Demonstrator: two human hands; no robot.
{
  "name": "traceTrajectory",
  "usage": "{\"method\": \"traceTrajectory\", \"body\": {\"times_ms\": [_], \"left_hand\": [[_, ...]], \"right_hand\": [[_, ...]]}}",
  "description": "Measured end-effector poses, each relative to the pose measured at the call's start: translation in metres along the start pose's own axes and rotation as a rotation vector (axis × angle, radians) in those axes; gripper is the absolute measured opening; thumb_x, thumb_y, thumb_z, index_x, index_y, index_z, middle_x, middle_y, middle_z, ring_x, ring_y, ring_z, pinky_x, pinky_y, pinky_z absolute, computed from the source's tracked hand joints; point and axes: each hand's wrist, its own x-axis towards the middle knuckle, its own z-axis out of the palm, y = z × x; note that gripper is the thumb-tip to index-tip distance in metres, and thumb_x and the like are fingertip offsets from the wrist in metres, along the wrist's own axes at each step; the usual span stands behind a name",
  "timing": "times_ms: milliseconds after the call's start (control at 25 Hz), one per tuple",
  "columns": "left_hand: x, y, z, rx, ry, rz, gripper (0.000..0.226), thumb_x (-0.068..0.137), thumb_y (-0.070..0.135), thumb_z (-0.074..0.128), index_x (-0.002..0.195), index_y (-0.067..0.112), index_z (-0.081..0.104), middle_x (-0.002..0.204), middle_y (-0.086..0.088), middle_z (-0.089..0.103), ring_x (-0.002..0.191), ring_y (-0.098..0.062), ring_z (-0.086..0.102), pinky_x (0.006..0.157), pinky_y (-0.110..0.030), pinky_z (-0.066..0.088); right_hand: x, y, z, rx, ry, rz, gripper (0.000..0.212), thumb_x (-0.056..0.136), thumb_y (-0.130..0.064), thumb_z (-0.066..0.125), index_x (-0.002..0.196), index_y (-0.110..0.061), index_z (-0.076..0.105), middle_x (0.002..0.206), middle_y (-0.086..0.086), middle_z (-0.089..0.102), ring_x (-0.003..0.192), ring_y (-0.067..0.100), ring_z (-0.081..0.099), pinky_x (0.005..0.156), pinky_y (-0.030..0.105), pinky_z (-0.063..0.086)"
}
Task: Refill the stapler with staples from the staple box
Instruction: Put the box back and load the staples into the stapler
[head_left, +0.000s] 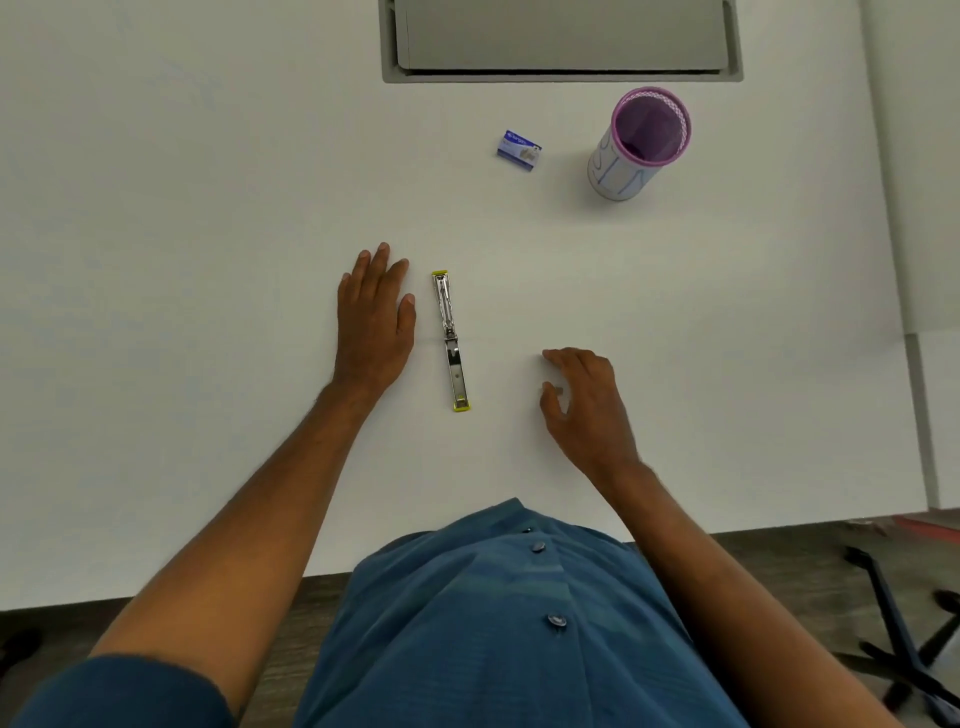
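Stapler (451, 340), swung fully open, flat on the table (182, 260). Left hand (374, 317) just beside it at 9 o'clock, fingers straight; right hand (584, 400) at 4 o'clock, fingers loosely curled, empty. Staple box (518, 150) well apart at 1 o'clock.

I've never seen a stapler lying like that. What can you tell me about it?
The stapler is slim, shiny metal with yellow-green tips at both ends. It is swung fully open, laid out flat in one long line on the white table, pointing away from the person. It lies between the two hands; neither touches it.
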Motion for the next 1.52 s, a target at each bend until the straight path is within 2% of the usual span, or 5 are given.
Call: {"method": "traceTrajectory", "body": {"times_ms": [400,680,880,1200,1520], "left_hand": [[-0.061,0.030,0.012,-0.212,0.071,-0.145,0.047,0.099,0.029,0.046,0.143,0.011,0.050,0.157,-0.006,0.042,0.151,-0.025,0.028,0.125,-0.041,0.017],[-0.056,0.053,0.009,-0.282,0.122,-0.209,0.041,0.084,0.027,0.074,0.122,0.021,0.061,0.120,0.002,0.063,0.113,-0.023,0.053,0.096,-0.034,0.039],[-0.048,0.058,0.010,-0.296,0.101,-0.247,0.024,0.084,0.021,0.072,0.108,0.023,0.068,0.109,0.001,0.064,0.106,-0.024,0.054,0.087,-0.029,0.034],[-0.043,0.066,0.002,-0.441,0.106,-0.299,0.014,0.089,0.010,0.066,0.096,0.022,0.066,0.101,0.004,0.062,0.095,-0.017,0.059,0.085,-0.033,0.049],[-0.067,0.100,-0.032,-1.261,-0.117,-0.501,0.011,0.103,0.005,0.049,0.102,0.013,0.056,0.126,-0.019,0.064,0.098,-0.033,0.075,0.080,-0.049,0.062]], "right_hand": [[-0.016,0.007,0.005,-0.123,-0.019,-0.039,0.032,0.097,-0.014,0.061,0.130,-0.013,0.060,0.129,0.002,0.056,0.119,0.019,0.048,0.088,0.023,0.045],[-0.008,0.011,0.006,-0.114,0.038,-0.055,0.013,0.101,-0.016,0.059,0.109,-0.013,0.068,0.107,0.002,0.063,0.100,0.018,0.055,0.079,0.027,0.049],[-0.007,0.006,0.003,-0.064,0.020,-0.021,0.014,0.100,-0.015,0.057,0.110,-0.015,0.067,0.110,0.000,0.063,0.103,0.017,0.054,0.082,0.026,0.047],[0.007,-0.034,-0.011,0.697,-0.069,0.347,0.018,0.099,-0.012,0.059,0.114,-0.018,0.068,0.097,0.000,0.072,0.084,0.011,0.068,0.082,0.025,0.058],[0.022,-0.071,-0.043,1.284,-0.173,0.466,0.027,0.093,0.000,0.067,0.118,-0.011,0.068,0.106,0.009,0.071,0.098,0.020,0.070,0.092,0.033,0.058]]}}
